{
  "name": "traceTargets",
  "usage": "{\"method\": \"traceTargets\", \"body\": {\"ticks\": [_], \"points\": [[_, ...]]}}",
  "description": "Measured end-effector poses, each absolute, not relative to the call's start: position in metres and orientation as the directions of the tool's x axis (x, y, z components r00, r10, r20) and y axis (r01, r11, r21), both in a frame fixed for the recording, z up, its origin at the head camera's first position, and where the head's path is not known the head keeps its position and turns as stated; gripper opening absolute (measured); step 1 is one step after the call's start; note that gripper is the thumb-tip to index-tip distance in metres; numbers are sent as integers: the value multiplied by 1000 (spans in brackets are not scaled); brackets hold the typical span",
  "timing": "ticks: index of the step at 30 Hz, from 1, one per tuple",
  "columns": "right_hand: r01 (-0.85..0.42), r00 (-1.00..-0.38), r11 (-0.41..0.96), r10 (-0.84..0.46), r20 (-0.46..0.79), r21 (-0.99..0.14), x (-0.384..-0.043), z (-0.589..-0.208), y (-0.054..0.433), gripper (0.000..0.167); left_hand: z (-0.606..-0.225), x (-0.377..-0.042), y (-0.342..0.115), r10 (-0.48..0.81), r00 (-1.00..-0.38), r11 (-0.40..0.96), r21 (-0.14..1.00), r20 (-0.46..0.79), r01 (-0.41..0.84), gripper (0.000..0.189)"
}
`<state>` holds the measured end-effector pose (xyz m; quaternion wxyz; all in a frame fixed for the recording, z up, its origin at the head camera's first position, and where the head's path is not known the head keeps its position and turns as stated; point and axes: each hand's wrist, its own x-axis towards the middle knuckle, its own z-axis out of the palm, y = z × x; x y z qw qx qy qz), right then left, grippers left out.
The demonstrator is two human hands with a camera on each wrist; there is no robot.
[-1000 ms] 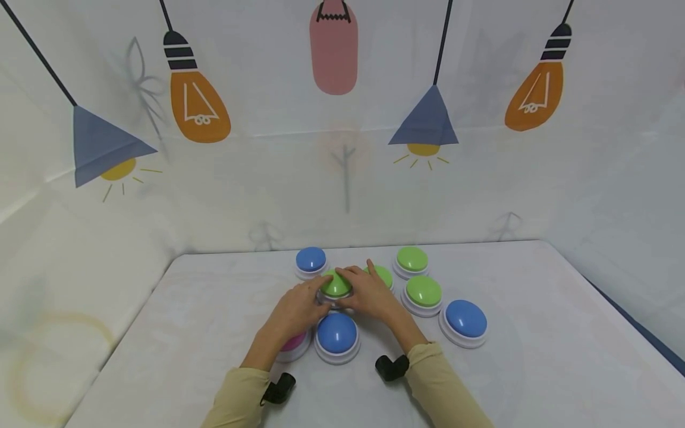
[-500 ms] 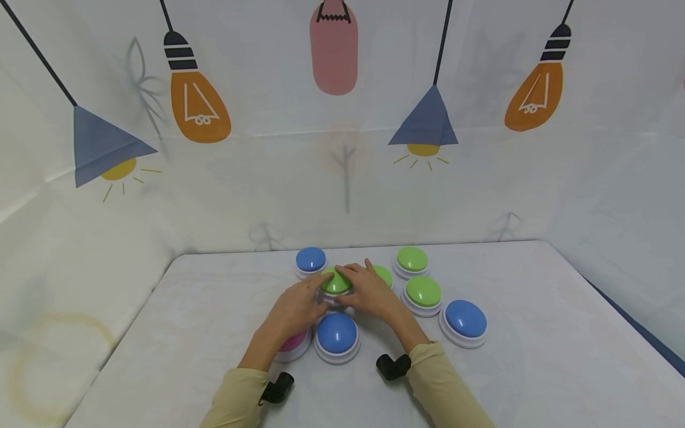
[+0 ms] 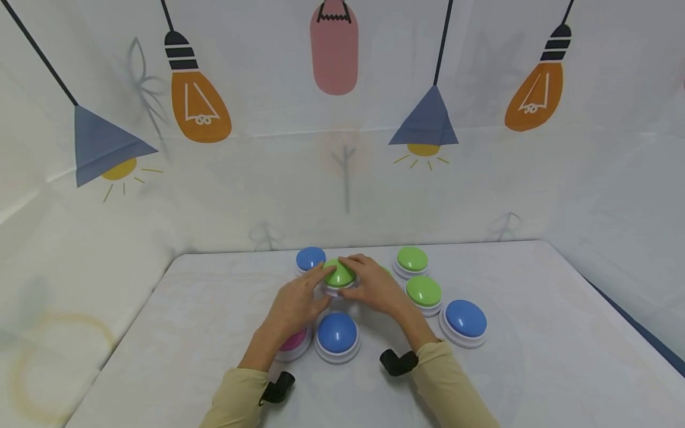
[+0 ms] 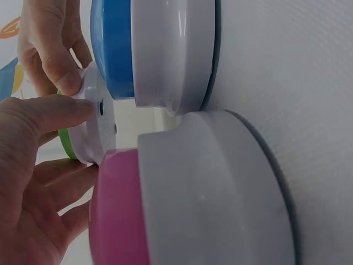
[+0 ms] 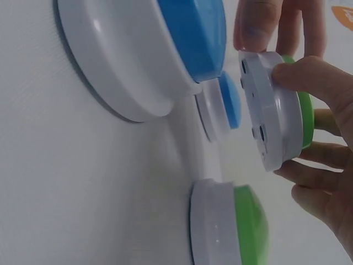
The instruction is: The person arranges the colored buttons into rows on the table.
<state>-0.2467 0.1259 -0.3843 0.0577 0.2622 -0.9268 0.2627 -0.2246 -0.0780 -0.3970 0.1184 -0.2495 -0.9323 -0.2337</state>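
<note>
Between both hands, a green push button with a white base (image 3: 339,276) is held up off the table, tilted. Its underside with small holes shows in the right wrist view. My left hand (image 3: 296,304) grips its left side, thumb on the white base (image 4: 92,130) and fingers round the far edge. Opposite, my right hand (image 3: 376,286) grips the right side in the same way. Just in front of them stand a blue button (image 3: 337,333) and a pink button (image 3: 294,341), the pink one partly hidden by my left wrist.
A blue button (image 3: 311,258) stands at the back left. On the right are two green buttons (image 3: 412,259) and another blue button (image 3: 467,318). One more green button (image 3: 387,271) is mostly hidden behind my right hand. A printed cloth (image 3: 342,178) hangs behind the white table (image 3: 535,356).
The green button between my hands has risen off the table and shifted slightly right. Both hands rose with it, and my right hand now covers more of the green button behind it.
</note>
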Motion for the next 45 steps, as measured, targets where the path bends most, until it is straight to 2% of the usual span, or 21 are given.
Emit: {"method": "traceTargets", "body": {"ticks": [16,24,45], "points": [[-518,-855,727,-436,281,-450,-238,-370,136,68,-392,-223,-70,425,-803,752,330,419,570,61],[-521,-853,730,-432,293,-442,-233,-365,139,68,-388,-220,-69,446,-753,741,273,484,614,61],[-498,-867,737,-418,271,-456,-217,-356,144,69,-386,-213,-71,497,-661,698,193,562,689,66]]}}
